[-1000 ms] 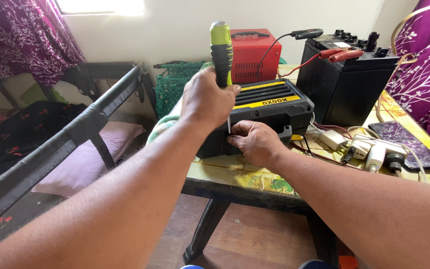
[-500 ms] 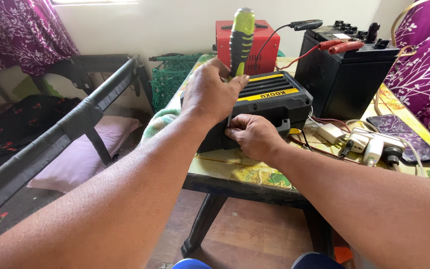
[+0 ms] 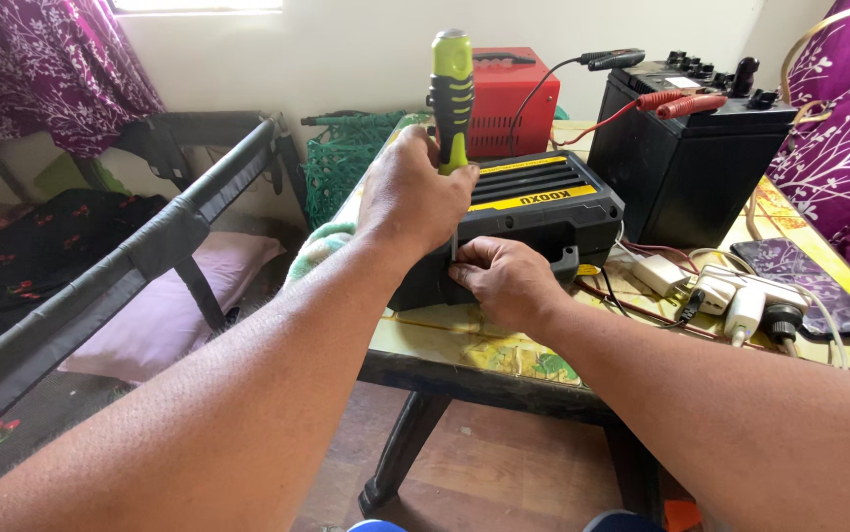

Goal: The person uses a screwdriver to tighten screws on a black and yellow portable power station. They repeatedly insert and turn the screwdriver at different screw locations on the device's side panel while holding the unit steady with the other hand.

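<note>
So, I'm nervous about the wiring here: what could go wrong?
The screwdriver in the left hand could slip off the black and yellow unit onto the right hand bracing it. The unit sits near the table edge. A battery with clamps attached stands close by.

Behind the work spot, up at 12 o'clock, there's a red metal box (image 3: 515,103) with vents, and at 2 o'clock a big black battery (image 3: 693,163) with red clamps (image 3: 679,102) clipped on top. Over at 3 o'clock a phone (image 3: 804,286) lies flat next to white chargers (image 3: 730,296) and tangled cables, while a green mesh basket (image 3: 341,158) sits at 11 and a dark cot rail (image 3: 139,246) runs off at 9.
</note>
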